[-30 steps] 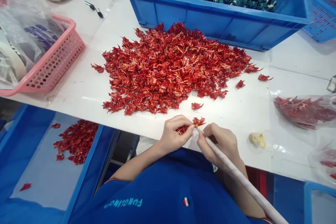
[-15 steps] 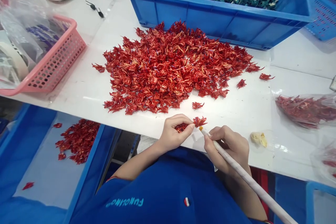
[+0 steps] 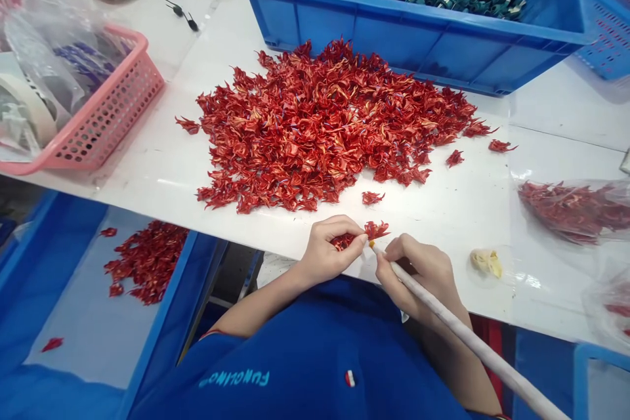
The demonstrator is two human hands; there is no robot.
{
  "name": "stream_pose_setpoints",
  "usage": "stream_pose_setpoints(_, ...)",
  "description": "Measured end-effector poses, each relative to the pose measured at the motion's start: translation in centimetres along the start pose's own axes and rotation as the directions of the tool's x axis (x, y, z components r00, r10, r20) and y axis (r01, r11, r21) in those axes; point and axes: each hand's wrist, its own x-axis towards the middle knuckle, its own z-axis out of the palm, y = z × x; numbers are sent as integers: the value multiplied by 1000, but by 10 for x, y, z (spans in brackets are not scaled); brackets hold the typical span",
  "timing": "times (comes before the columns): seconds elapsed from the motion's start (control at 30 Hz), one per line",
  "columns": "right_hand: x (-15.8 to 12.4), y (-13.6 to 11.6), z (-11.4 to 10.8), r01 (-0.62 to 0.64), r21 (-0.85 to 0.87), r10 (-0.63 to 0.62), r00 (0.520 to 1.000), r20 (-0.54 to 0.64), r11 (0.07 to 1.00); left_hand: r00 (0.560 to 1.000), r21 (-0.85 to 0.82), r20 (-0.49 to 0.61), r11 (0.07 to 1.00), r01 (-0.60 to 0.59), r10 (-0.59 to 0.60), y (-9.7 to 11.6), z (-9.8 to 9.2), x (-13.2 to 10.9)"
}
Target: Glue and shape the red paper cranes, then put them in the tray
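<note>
My left hand (image 3: 327,251) pinches a small red flower piece (image 3: 375,230) at the near edge of the white table (image 3: 162,170), with more red pieces tucked under its fingers. My right hand (image 3: 418,269) grips a long white stick (image 3: 472,341) like a pen. The stick's yellowish tip touches the underside of the held flower piece. A large heap of red flower pieces (image 3: 325,125) lies on the table just beyond both hands.
A blue crate (image 3: 394,20) of dark green pieces stands behind the heap. A pink basket (image 3: 98,118) with plastic bags sits at left. Below left, a blue bin (image 3: 152,335) holds finished red pieces (image 3: 145,262). Clear bags of red pieces (image 3: 575,210) lie right, near a yellowish lump (image 3: 485,261).
My right hand drew the stick tip slightly away from the flower piece, then brought it back against it. The left hand has kept its pinch.
</note>
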Motion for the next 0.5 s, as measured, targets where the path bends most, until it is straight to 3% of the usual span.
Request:
stream_pose_setpoints(0.17, -1, -1, 1, 48, -57, -55, 990, -130, 997, 1000, 0, 3, 1000, 8, -8, 0, 0, -1)
stream_pose_setpoints(0.3, 0, -5, -1, 22, -38, -21, 999, 39, 999, 999, -34, 3, 998, 43, -43, -1, 0, 0)
stream_pose_setpoints(0.37, -1, -7, -4, 14, -15, -13, 998, 65, 1000, 996, -55, 18, 995, 83, -82, -1, -2, 0)
stream_pose_setpoints(0.5, -7, -3, -12, -53, -22, 49, 990, -130, 998, 988, -90, 31, 984, 152, -150, -1, -4, 2)
